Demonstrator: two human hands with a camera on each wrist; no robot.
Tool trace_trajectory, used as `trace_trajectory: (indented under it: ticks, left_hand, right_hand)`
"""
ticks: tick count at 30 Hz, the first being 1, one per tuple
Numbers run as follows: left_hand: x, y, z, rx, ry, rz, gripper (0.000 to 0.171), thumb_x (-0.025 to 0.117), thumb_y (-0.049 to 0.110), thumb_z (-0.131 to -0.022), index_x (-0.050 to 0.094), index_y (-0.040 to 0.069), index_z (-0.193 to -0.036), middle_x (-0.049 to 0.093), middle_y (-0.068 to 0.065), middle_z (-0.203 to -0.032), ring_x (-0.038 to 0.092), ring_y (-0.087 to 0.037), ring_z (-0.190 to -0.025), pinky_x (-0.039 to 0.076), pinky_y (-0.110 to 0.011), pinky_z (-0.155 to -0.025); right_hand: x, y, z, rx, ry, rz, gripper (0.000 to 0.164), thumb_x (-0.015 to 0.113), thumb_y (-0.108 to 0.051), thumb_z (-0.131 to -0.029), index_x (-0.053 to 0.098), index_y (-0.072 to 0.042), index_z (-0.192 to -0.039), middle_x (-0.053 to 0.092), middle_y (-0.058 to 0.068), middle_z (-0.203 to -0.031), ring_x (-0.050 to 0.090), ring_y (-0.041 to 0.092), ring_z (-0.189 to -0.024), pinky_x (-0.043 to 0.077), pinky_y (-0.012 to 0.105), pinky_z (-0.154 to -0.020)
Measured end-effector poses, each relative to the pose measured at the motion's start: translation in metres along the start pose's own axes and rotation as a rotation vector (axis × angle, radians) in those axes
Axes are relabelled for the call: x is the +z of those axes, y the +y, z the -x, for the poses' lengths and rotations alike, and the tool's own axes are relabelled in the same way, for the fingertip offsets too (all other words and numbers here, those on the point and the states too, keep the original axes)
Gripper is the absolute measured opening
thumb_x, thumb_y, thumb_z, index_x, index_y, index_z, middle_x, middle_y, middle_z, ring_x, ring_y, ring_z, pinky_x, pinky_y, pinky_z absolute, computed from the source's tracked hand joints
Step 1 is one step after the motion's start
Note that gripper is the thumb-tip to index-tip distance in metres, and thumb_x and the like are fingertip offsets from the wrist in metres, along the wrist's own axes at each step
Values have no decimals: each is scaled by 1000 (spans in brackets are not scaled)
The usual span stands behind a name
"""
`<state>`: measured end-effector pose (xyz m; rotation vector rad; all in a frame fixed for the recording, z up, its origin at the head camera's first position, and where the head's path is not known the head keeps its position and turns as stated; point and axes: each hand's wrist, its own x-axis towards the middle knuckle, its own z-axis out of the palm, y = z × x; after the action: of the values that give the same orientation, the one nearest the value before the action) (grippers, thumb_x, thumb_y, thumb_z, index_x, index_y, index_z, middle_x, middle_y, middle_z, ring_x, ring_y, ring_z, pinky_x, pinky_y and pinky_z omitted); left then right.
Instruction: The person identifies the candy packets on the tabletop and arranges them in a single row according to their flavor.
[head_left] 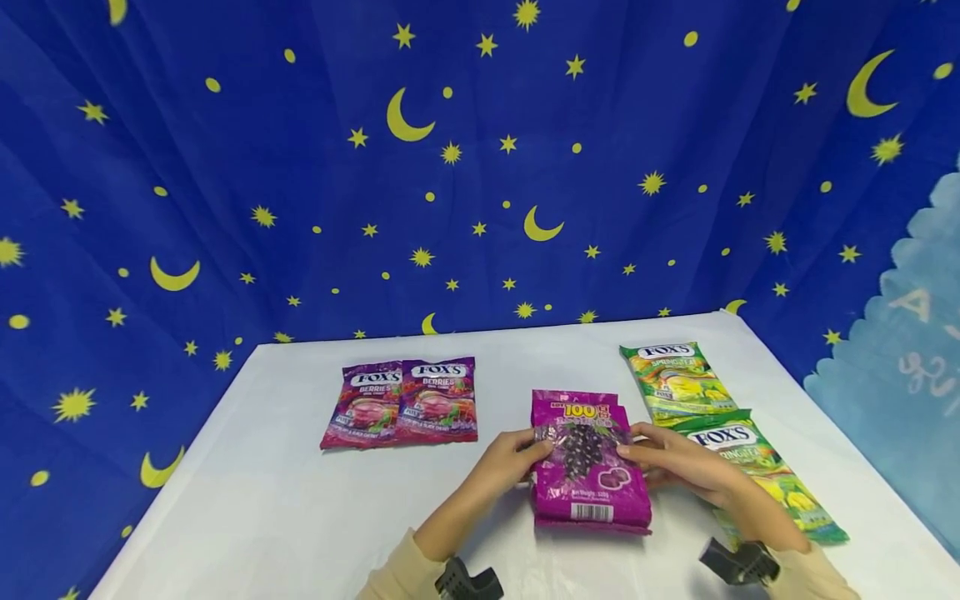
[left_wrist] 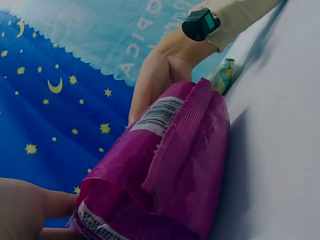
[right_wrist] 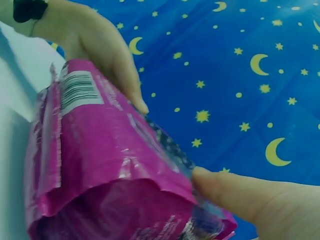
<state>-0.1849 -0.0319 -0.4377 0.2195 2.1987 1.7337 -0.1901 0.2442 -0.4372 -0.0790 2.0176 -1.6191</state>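
Note:
A purple candy bag [head_left: 588, 467] with grapes printed on it and "100" at its top is held between both hands at the middle of the table. Behind its top edge shows another purple edge, seemingly a second bag under it. My left hand [head_left: 513, 457] grips the left side, thumb on the front. On the right side my right hand [head_left: 686, 462] does the same, its thumb near the grape picture. Both wrist views show the bag's barcode end, with the crimped seal [left_wrist: 182, 130] clear in the left one. The fingers beneath are mostly hidden.
Two dark purple Fox's Berries bags [head_left: 437, 404] lie overlapping at the back left. Two green Fox's Spring Tea bags [head_left: 678, 385] lie at the right, the nearer partly behind my right arm. A blue star-and-moon cloth [head_left: 480, 183] hangs behind the white table [head_left: 300, 517].

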Motion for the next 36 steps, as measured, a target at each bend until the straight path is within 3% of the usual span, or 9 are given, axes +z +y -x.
trace_trajectory:
  ticks: [4,9,19,25,30,36]
  left_hand:
    - [-4,0,1,5,5,56,38,58,22,-97,61,-3,-125,68,-6,-92,60,-12,-73,55,-31,-69]
    - [-10,-1,1,15,30,136,32,57,19,-97,63,-5,-119,69,-7,-95,62,-11,-76,56,-31,-72]
    - [-29,4,1,10,65,131,36,57,21,-98,61,-4,-124,68,-7,-97,60,-11,-77,54,-31,-72]
    - [-43,14,0,-15,112,129,41,55,21,-99,56,-4,-131,67,-9,-105,62,-12,-80,55,-32,-75]
    - [-55,25,-6,-22,157,118,45,55,23,-99,52,-4,-135,65,-13,-108,61,-14,-81,54,-31,-75]
    - [-70,26,-12,-40,204,93,51,56,23,-98,47,-4,-139,57,-20,-127,59,-28,-105,52,-42,-88]
  right_hand:
    - [7,1,-2,10,84,20,72,63,-35,-92,31,6,-143,43,27,-137,51,34,-117,45,46,-97]
    - [16,-4,-6,19,132,11,81,65,-37,-91,25,3,-148,21,29,-152,29,44,-135,34,54,-106]
    - [29,-16,-17,-24,99,5,85,71,-31,-87,23,0,-150,15,25,-155,22,45,-138,33,53,-108]
    - [40,-29,-30,-69,130,37,87,73,-34,-85,25,-3,-150,25,23,-153,32,42,-135,39,51,-104]
    - [48,-44,-42,-95,151,-6,89,72,-36,-86,23,-4,-153,28,26,-151,32,41,-135,36,53,-105]
    - [52,-57,-57,-114,130,-56,88,71,-34,-87,21,-5,-153,28,24,-152,34,38,-135,34,51,-108]
